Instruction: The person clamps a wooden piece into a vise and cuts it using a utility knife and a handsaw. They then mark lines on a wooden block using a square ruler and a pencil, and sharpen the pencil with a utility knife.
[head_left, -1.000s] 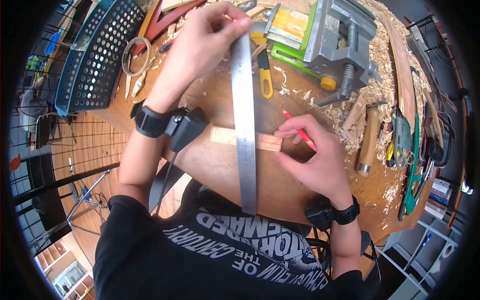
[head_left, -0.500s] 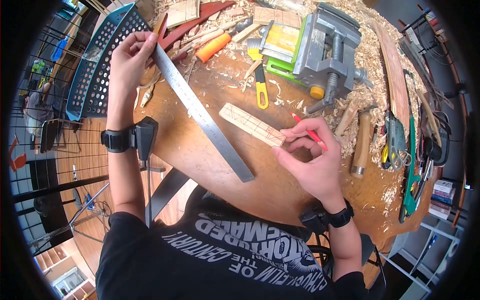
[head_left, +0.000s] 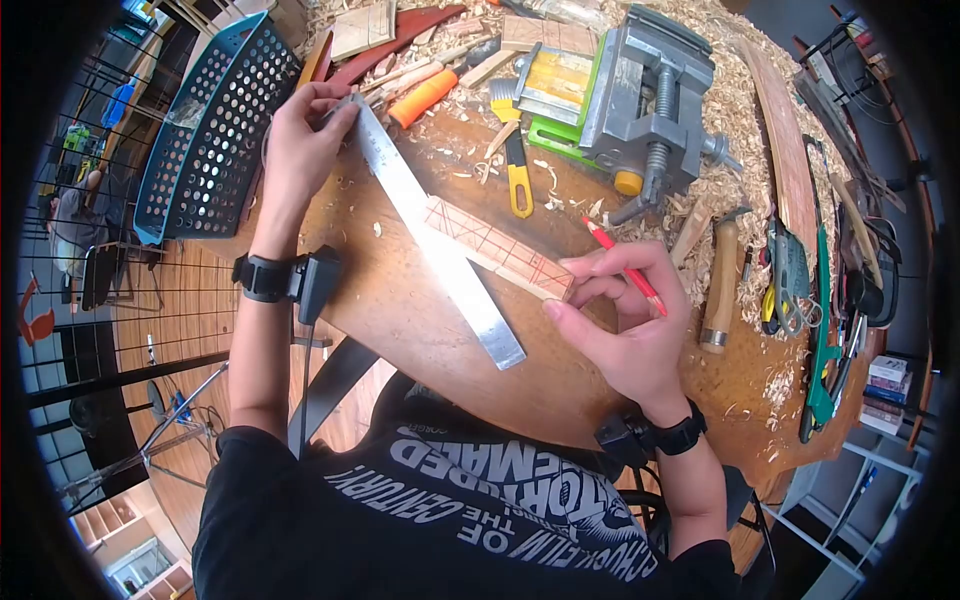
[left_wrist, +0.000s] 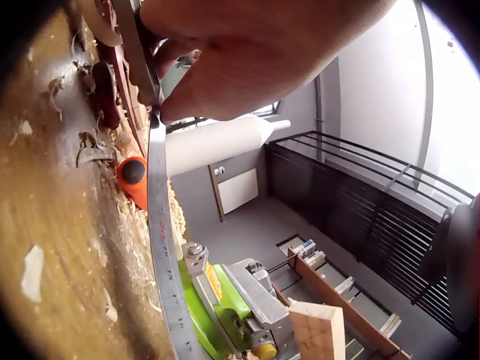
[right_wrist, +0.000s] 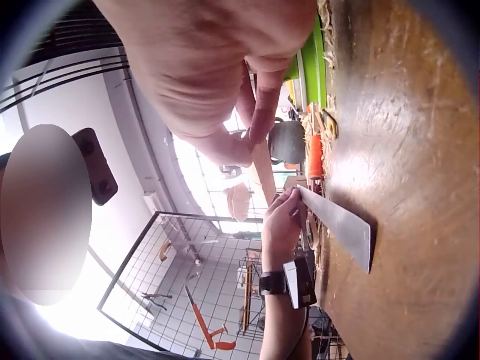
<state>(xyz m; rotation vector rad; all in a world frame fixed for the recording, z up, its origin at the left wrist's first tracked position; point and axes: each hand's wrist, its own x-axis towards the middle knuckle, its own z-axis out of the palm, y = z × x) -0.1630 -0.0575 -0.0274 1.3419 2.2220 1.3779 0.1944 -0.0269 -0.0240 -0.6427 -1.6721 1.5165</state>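
Observation:
In the head view the left hand (head_left: 302, 150) pinches the upper end of a steel ruler (head_left: 450, 265), which slants down toward the table's front edge. A small wooden block (head_left: 500, 249) with red pencil lines lies beside the ruler, its left end against or near the ruler's edge. The right hand (head_left: 637, 318) pinches the block's right end between thumb and fingers, and a red pencil (head_left: 628, 266) is tucked across those fingers. The left wrist view shows the ruler (left_wrist: 161, 240) edge-on below the left hand (left_wrist: 255, 52).
A grey vise (head_left: 655, 95) and a green-framed tool stand at the back among shavings. An orange handle (head_left: 423, 97) and yellow cutter (head_left: 519, 180) lie behind the block. The blue basket (head_left: 215, 130) is at left; a wooden handle (head_left: 721, 285), scissors and a green saw at right.
The ruler has swung from across the block to its left side, slanting, and the left hand has moved left, then slightly back right. The block has turned and its marked face shows.

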